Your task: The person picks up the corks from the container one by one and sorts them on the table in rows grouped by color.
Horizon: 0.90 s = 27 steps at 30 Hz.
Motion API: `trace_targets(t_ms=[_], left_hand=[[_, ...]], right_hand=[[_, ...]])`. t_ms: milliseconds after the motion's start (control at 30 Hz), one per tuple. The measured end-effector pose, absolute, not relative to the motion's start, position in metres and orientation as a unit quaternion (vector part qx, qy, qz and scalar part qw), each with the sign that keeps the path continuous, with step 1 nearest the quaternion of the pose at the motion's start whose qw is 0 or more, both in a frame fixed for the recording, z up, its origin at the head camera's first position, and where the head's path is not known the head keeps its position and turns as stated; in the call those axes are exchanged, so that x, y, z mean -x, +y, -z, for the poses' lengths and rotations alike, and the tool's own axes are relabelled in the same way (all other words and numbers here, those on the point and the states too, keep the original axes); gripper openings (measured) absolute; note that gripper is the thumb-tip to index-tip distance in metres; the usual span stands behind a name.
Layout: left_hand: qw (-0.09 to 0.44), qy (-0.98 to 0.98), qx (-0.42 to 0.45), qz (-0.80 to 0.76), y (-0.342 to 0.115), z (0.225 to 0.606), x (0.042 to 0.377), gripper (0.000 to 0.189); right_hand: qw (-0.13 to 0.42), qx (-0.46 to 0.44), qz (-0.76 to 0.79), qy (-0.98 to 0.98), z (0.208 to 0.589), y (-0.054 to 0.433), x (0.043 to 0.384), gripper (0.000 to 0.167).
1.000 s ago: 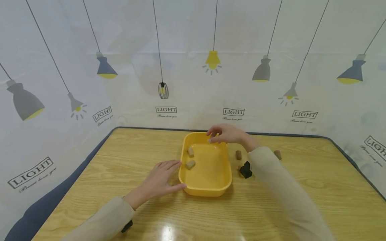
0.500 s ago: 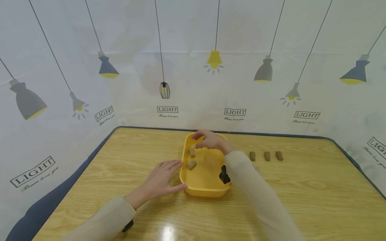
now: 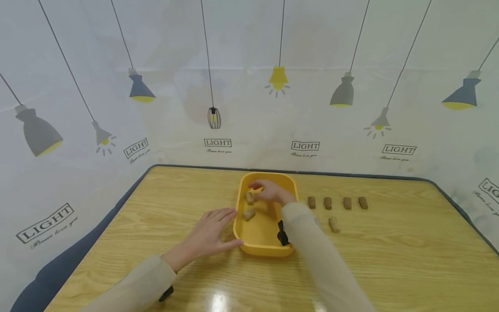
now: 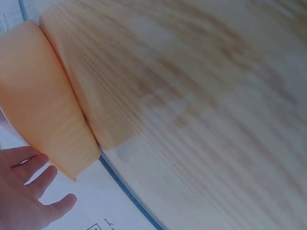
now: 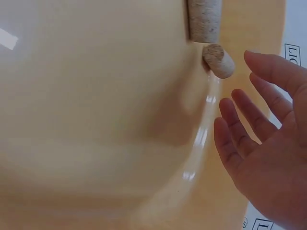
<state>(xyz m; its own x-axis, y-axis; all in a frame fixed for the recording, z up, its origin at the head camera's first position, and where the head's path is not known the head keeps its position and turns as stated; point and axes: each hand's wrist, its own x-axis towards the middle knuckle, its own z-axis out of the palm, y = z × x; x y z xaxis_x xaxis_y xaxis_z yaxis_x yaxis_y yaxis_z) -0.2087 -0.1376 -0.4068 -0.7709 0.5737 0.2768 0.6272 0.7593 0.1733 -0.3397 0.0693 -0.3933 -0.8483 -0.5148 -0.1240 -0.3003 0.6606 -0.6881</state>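
Observation:
Two corks lie at the left inside a yellow plastic bin (image 3: 265, 250), one farther back (image 3: 250, 198) and one nearer (image 3: 248, 214). My right hand (image 3: 270, 193) reaches down into the bin beside the farther cork. In the right wrist view, a gap shows between that hand's loosely bent fingers (image 5: 259, 120) and the nearest cork (image 5: 218, 61). My left hand (image 3: 206, 232) rests at the bin's left rim, with its fingers extended and the thumb by the front left corner. The left wrist view shows its fingers (image 4: 41, 179) at the bin's outer wall (image 4: 48, 96).
Several corks stand in a row on the wooden table (image 3: 390, 251) to the right of the bin, one of them (image 3: 328, 203) near the middle. Another cork (image 3: 334, 224) lies in front of the row. My right sleeve partly hides something beside it. A printed curtain (image 3: 249, 86) borders the table.
My right hand has moved left and down from the bin's back right rim to the farther cork. The left hand has stayed at the rim. More corks beside the bin have come into sight.

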Motion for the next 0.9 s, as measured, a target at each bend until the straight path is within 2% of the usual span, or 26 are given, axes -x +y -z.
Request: trace_targets(t_ms=[567, 900], left_hand=[[0.111, -0.930, 0.327, 0.124, -0.138, 0.408, 0.209, 0.080], [0.111, -0.931, 0.326, 0.119, -0.137, 0.408, 0.209, 0.080]], right_hand=[[0.159, 0.207, 0.340, 0.903, 0.412, 0.057, 0.336, 0.051], [0.148, 0.196, 0.338, 0.909, 0.411, 0.054, 0.334, 0.042]])
